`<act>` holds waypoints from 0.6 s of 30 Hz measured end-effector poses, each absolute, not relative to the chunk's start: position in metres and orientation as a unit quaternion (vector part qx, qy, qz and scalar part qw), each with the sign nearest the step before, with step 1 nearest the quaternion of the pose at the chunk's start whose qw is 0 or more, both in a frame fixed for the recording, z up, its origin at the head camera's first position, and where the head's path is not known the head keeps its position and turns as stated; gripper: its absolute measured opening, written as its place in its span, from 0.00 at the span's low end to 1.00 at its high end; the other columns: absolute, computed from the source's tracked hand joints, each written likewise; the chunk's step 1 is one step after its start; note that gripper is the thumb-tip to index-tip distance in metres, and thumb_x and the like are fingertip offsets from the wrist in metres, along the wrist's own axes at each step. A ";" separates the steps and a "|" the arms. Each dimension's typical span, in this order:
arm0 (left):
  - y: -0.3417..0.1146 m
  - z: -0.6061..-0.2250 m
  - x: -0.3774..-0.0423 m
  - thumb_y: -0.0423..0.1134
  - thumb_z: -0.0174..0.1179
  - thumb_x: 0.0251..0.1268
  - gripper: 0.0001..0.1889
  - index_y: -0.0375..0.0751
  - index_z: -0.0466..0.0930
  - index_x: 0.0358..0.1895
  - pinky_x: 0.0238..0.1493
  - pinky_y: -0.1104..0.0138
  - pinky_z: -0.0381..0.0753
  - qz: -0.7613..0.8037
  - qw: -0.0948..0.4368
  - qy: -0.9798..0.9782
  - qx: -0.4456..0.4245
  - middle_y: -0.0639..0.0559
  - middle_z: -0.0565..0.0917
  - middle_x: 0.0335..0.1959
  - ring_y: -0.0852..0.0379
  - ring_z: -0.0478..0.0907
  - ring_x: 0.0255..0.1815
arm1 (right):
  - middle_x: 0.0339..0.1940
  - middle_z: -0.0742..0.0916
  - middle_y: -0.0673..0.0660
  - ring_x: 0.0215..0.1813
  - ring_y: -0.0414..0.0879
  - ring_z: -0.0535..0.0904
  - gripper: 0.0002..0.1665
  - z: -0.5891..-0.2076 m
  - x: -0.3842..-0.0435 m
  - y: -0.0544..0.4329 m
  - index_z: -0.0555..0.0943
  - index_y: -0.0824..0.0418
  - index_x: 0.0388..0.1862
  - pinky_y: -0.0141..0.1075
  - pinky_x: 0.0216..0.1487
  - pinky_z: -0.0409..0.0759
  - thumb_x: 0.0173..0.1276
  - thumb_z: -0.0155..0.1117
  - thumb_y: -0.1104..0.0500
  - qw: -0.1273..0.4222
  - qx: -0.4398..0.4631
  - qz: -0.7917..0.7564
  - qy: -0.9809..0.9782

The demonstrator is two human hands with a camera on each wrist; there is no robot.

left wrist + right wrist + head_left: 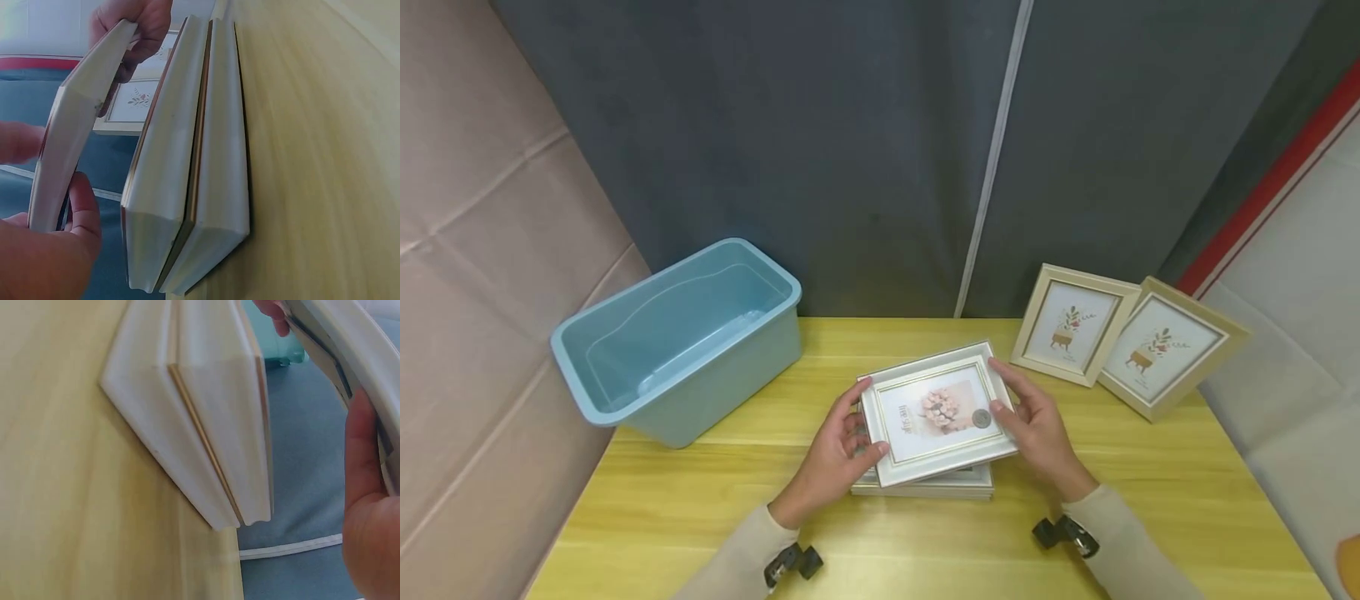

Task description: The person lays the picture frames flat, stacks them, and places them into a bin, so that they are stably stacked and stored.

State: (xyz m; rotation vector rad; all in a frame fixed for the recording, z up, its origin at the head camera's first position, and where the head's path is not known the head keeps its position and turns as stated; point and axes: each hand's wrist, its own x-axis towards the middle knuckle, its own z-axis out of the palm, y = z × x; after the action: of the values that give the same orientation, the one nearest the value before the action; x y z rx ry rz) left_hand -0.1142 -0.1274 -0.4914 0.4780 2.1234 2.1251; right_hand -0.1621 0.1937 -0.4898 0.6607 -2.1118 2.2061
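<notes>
A white picture frame [940,412] with a flower print and a round grey sticker is held off the table between both hands. My left hand [838,450] grips its left end, thumb on the front and fingers behind. My right hand [1037,425] pinches the right end, with its thumb on the face. Below lie two more white picture frames [187,156], stacked flat on the table; the wrist views show a gap between them and the held one. The lower frames' faces are mostly hidden in the head view.
On the left of the wooden table [925,550] stands a blue plastic bin [737,358] with nothing visible inside. Two gold-edged picture frames [1067,325] stand leaning at the back right, one overlapping the other. A dark curtain [775,150] hangs behind the table.
</notes>
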 end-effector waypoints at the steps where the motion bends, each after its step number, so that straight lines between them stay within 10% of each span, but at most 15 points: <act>1: -0.128 -0.491 -0.114 0.26 0.65 0.70 0.48 0.55 0.49 0.86 0.50 0.60 0.91 0.699 0.054 0.697 0.150 0.31 0.75 0.67 0.41 0.83 0.60 | 0.82 0.72 0.48 0.20 0.40 0.82 0.36 -0.490 -0.161 0.193 0.64 0.67 0.82 0.38 0.21 0.85 0.77 0.56 0.74 0.005 0.213 0.706 -0.676; 8: -0.133 -0.487 -0.117 0.22 0.62 0.71 0.48 0.57 0.49 0.87 0.50 0.61 0.91 0.698 0.062 0.705 0.109 0.39 0.70 0.74 0.38 0.82 0.61 | 0.85 0.60 0.72 0.32 0.41 0.87 0.38 -0.489 -0.158 0.192 0.61 0.67 0.83 0.39 0.30 0.89 0.77 0.58 0.73 -0.024 0.204 0.696 -0.688; 13: -0.136 -0.490 -0.119 0.22 0.64 0.69 0.49 0.56 0.51 0.86 0.55 0.65 0.88 0.688 0.051 0.718 0.092 0.40 0.66 0.76 0.40 0.79 0.64 | 0.83 0.64 0.70 0.57 0.38 0.87 0.38 -0.488 -0.157 0.193 0.62 0.62 0.84 0.42 0.46 0.91 0.79 0.60 0.70 -0.044 0.191 0.670 -0.716; 18: -0.141 -0.493 -0.121 0.24 0.65 0.69 0.49 0.58 0.52 0.86 0.57 0.68 0.86 0.684 0.044 0.723 0.085 0.37 0.66 0.77 0.39 0.77 0.66 | 0.80 0.71 0.67 0.61 0.37 0.83 0.38 -0.491 -0.156 0.195 0.66 0.55 0.83 0.39 0.49 0.91 0.78 0.64 0.66 -0.044 0.187 0.621 -0.760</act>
State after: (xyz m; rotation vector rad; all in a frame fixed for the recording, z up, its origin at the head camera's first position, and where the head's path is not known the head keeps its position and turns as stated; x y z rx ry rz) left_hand -0.1210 -0.1408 -0.4926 0.2603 2.2114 2.0899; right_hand -0.1557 0.1949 -0.4908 0.6041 -2.4561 2.0079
